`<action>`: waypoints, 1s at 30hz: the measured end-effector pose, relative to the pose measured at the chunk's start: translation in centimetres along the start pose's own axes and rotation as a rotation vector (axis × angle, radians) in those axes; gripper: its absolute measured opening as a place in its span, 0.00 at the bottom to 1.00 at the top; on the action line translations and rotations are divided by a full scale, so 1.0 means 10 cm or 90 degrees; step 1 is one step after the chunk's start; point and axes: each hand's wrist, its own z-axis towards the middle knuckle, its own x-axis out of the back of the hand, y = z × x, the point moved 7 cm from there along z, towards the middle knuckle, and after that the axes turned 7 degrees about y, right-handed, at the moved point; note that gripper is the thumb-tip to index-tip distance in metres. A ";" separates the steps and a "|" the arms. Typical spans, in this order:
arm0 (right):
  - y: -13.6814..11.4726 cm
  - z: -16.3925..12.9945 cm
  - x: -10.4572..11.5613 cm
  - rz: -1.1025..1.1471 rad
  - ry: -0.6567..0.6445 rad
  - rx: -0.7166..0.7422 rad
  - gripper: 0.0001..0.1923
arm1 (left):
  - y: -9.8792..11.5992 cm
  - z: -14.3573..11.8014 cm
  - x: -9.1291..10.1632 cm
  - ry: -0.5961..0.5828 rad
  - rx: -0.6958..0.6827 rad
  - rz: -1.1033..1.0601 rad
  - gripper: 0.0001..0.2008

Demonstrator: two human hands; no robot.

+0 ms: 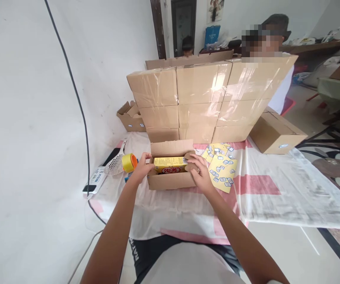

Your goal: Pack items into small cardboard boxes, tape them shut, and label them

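Note:
In front of me on the table stands a small open cardboard box (pixel 171 182) with its long flaps spread to front and back. Inside it lies a yellow printed carton (pixel 170 161) with red lettering. My left hand (pixel 142 169) is closed on the box's left end, fingertips over the edge. At the right end my right hand (pixel 198 170) grips the short flaps, fingers bent around them. Just right of that hand lie yellow sheets (pixel 223 173) with small white-and-blue labels on them. A tape roll (pixel 129 162), yellow with an orange core, rests left of my left hand.
A wall of taped cardboard boxes (pixel 201 104) rises behind the work area. A white perforated ladle (pixel 115 165) and a white device (pixel 94 181) lie left. Another closed box (pixel 278 132) stands right. Behind the stack is a person in a hat (pixel 277 24). A black cable (pixel 74 85) hangs left.

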 end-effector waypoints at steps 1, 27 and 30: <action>0.00 -0.01 0.00 -0.006 0.000 0.001 0.16 | 0.01 -0.01 0.00 -0.021 -0.012 0.014 0.22; -0.05 -0.11 0.08 -0.047 0.015 0.046 0.16 | 0.39 -0.01 0.07 -0.067 -0.059 0.329 0.28; -0.06 -0.08 0.08 -0.037 0.010 0.037 0.17 | 0.38 0.07 -0.01 -0.111 -0.050 0.337 0.25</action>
